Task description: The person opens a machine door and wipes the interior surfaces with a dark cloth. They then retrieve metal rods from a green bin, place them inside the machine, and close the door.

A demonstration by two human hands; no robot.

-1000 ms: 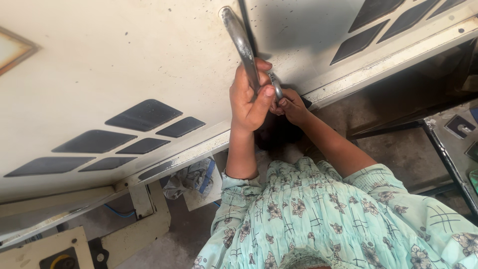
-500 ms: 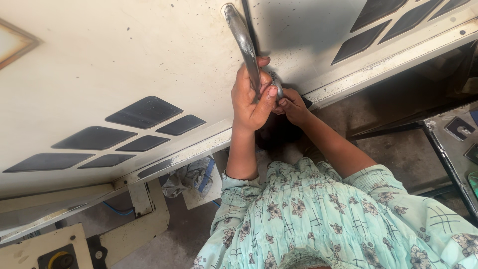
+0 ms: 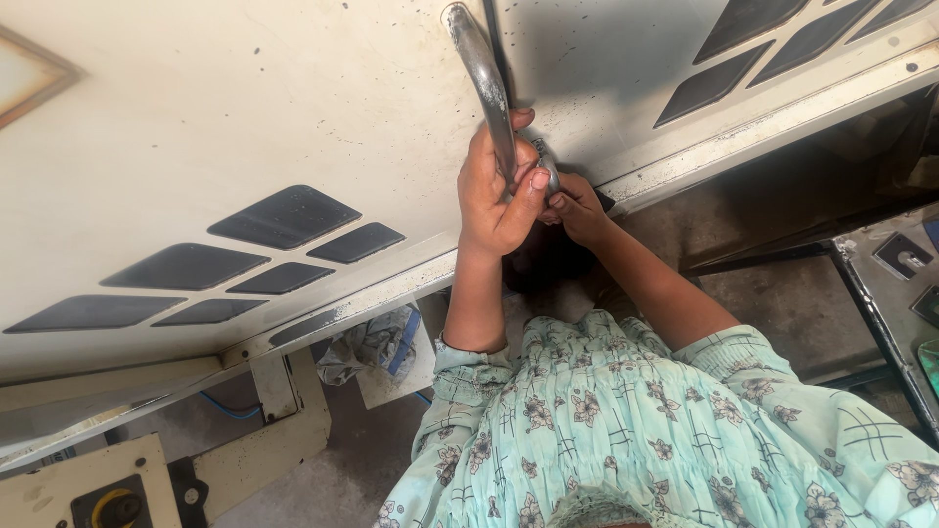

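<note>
- Left hand (image 3: pixel 497 191): wrapped around the lower end of a long metal handle (image 3: pixel 481 73); fingers closed tight on the bar, thumb tip pressed against its right side.
- Metal handle: shiny, slightly curved; runs from the top of the view down to the hands, lying against the cream panel (image 3: pixel 245 117) along a dark vertical seam.
- Right hand (image 3: pixel 577 207): just beside the left hand and touching it, at the foot of the handle. Fingers bunched together at a small metal part (image 3: pixel 544 161) there; whether they actually pinch it, cannot tell, since the left thumb hides the contact.
- Cream panel: large, scuffed, speckled with small dark marks; 5 dark slanted vent slots (image 3: pixel 284 217) lower left of the hands, 3 more at upper right.
- A worn metal edge strip (image 3: pixel 763 137) runs diagonally under the panel, passing just behind the right hand.
- Crumpled cloth (image 3: pixel 370 344) lies on the floor below the panel edge, well apart from both hands.
- Both forearms come out of pale green floral sleeves (image 3: pixel 636 430).
- Dark metal frame (image 3: pixel 880 323) stands at far right.
</note>
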